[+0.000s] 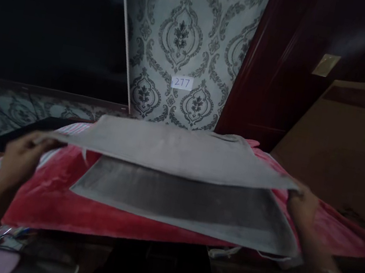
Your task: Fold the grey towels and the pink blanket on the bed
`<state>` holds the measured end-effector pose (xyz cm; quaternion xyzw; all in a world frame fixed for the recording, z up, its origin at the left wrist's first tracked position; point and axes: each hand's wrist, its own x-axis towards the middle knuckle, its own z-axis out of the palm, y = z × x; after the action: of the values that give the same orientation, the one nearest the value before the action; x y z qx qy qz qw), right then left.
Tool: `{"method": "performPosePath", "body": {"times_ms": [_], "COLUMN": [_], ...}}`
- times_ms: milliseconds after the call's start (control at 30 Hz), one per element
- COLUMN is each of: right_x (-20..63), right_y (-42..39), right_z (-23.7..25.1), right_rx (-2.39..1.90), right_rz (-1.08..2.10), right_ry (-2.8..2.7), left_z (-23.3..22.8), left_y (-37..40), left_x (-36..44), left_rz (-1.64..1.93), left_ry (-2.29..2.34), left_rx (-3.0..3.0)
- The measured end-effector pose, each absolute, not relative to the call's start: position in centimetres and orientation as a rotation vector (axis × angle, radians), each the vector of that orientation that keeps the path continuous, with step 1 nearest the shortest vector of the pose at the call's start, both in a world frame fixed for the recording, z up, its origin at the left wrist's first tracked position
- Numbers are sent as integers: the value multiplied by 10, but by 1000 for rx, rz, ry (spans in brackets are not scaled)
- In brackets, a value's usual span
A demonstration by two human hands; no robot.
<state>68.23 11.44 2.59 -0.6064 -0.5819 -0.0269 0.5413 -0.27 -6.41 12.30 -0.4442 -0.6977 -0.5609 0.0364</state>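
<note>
Grey cloth [179, 155] lies folded over on a red blanket [50, 202], its upper layer lifted off the darker lower layer. I see my left hand [21, 157] pinching the upper layer's left corner, fingers closed on the edge. My right hand [302, 207] grips the right corner the same way. Beyond the cloth, far centre, patterned wallpaper [185, 38] carries a small label [181, 82] reading 277. Right of it stands a dark red door [284, 79], with a brown cabinet [352, 152] nearer on the right.

"277" on a small white label [181, 82] on the patterned wall [188, 24]
</note>
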Motion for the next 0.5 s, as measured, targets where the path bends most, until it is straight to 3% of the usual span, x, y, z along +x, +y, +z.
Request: {"method": "performPosePath", "body": {"times_ms": [67,167,500], "right_x": [684,689,707], "right_y": [92,80,71], "right_z": [-30,-74,-44], "right_rx": [-1493,-1471,-1468], "right_rz": [119,179,55], "right_ry": [-1546,-1670,-1753], "left_z": [71,20,22], "left_y": [-81,-95,-104], "left_x": [-10,-15,-19], "left_rz": [-1519,-1488,-1620], "left_ry": [-2491,-2557,-2270], "left_rx": [-1463,-1592,-1649]}}
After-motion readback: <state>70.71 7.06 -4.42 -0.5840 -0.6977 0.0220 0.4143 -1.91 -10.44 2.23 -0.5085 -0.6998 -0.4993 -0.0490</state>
